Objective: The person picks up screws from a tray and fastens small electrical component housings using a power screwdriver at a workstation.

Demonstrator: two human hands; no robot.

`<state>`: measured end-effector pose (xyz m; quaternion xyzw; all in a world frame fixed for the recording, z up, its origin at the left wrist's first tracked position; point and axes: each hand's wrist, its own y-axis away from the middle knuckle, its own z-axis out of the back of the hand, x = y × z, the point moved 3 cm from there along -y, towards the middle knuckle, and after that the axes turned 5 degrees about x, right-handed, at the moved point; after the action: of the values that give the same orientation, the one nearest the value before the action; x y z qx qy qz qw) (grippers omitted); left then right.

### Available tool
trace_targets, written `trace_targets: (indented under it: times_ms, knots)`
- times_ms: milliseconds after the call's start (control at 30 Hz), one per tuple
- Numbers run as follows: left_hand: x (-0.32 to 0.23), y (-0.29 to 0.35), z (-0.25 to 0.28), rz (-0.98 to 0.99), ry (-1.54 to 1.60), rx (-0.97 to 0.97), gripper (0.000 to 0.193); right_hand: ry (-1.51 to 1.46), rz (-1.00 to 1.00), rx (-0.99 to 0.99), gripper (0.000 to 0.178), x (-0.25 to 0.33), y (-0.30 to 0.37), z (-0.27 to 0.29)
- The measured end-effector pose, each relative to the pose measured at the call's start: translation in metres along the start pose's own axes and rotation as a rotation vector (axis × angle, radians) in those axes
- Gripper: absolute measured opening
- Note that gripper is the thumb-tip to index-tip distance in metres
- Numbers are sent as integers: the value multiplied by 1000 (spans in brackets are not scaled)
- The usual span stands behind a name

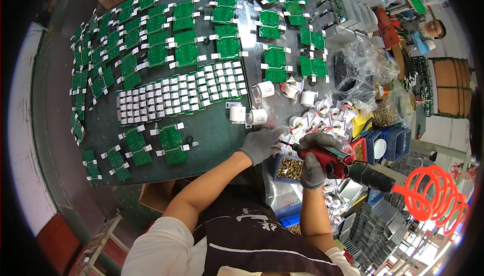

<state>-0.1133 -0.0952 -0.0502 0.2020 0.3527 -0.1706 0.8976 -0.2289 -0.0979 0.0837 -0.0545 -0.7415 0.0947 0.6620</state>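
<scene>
My right hand (312, 171), in a grey glove, is wrapped round a red pneumatic screwdriver (328, 162) held nearly level. Its thin tip points left, toward my left hand (261, 145), also gloved. The left fingers are pinched together by the tip; the small thing between them is mostly hidden. Just beyond stand white cylinder-shaped parts (256, 116) with flat mounting tabs. A heap of similar white parts (322, 119) with red wires lies beyond the screwdriver. Below the tip, a blue bin (280, 174) holds small brass-coloured pieces.
Green circuit boards (186, 49) lie in rows over the dark table (212, 137), beside a block of white-topped modules (181, 90). A red coiled air hose (428, 192) runs off right. Metal heat sinks (348, 3), plastic bags (360, 61) and another person (422, 39) are at the right.
</scene>
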Motion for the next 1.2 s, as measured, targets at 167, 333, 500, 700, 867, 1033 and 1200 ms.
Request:
trace_targets:
  times_ms: [167,333,500,700,867,1033,1200]
  knots:
    - [2,-7,-1,11,-23,78,50,-34,-67,-54,37,-7,-4,-1]
    - [2,-15,-4,47,-32,139,41,180,-79,69,35,-14,8,1]
    - [12,-19,-18,-112,-229,39,25,116,71,76,40,-5,14,-12]
    - [22,-24,-37,-124,-270,-108,16,100,77,120,36,-12,12,-4]
    - [17,-28,-34,-82,-281,-180,15,15,52,132,36,-17,2,-3]
    - [15,-26,-31,-151,-321,-73,16,158,-66,243,34,-17,9,3]
    - [62,-14,-88,-228,100,-150,38,100,54,326,34,-1,4,-7]
